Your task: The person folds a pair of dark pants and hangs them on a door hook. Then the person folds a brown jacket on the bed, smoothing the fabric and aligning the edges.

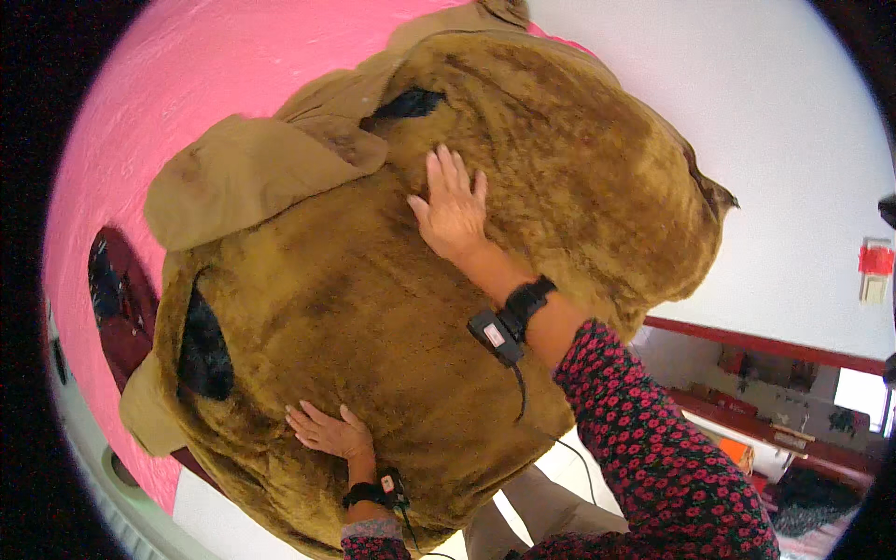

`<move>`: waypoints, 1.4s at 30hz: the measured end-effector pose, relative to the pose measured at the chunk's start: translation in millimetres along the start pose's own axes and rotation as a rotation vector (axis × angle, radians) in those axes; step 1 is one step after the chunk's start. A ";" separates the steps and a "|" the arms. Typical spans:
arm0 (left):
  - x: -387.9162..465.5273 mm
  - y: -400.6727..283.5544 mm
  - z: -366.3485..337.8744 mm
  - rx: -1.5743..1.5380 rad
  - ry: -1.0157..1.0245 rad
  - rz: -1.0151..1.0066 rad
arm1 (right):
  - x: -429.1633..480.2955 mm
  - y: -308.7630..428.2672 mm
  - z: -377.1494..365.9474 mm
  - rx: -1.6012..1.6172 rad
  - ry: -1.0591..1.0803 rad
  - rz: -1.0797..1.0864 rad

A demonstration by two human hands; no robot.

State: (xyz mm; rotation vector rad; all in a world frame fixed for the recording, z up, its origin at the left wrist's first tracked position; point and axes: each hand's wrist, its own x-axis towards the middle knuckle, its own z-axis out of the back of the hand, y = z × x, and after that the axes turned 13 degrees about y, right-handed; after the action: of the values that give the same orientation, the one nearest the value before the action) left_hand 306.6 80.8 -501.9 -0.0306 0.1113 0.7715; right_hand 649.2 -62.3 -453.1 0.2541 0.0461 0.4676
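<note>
A large brown plush fabric piece (350, 294), perhaps a toy's skin or a cover, lies spread and wrinkled before me. My right hand (451, 206) rests flat on its upper middle, fingers apart. Lower left, my left hand (332, 430) lies palm down on the same plush, also with spread fingers. Two dark patches mark the plush: one black patch (204, 346) left of centre, above my left hand, and another black patch (413, 103) beyond my right hand. Tan cloth flaps (245, 182) stick out along the far left edge. Neither hand holds anything.
Pink plush fabric (210, 63) lies beyond the brown piece. A white tabletop (756, 119) extends to the right. A dark red object (126, 308) sits at the left. Each wrist wears a strapped black device (497, 336) with a cable (584, 462) hanging down.
</note>
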 end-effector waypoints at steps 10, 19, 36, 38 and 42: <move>-0.5 1.8 -11.8 0.088 -0.092 -0.008 | -289.1 -172.9 69.1 -0.247 0.390 -0.606; -1.1 -0.1 -8.0 0.137 -0.168 -0.034 | -239.4 -173.6 166.1 0.164 -0.280 -0.319; -0.6 7.3 -15.3 0.103 -0.201 -0.089 | -143.6 -225.2 172.5 0.304 -0.383 -0.148; -1.0 6.4 -14.3 0.111 -0.175 -0.066 | -143.6 -224.3 172.2 0.287 -0.385 -0.146; -1.2 4.6 -11.2 0.124 -0.146 -0.043 | -143.5 -221.5 171.2 0.185 -0.378 -0.163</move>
State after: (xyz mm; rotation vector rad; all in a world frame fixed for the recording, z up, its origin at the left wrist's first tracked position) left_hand 301.6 82.5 -512.9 0.1409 0.0194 0.7202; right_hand 636.1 -357.6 -345.5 0.5133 -0.2583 0.2471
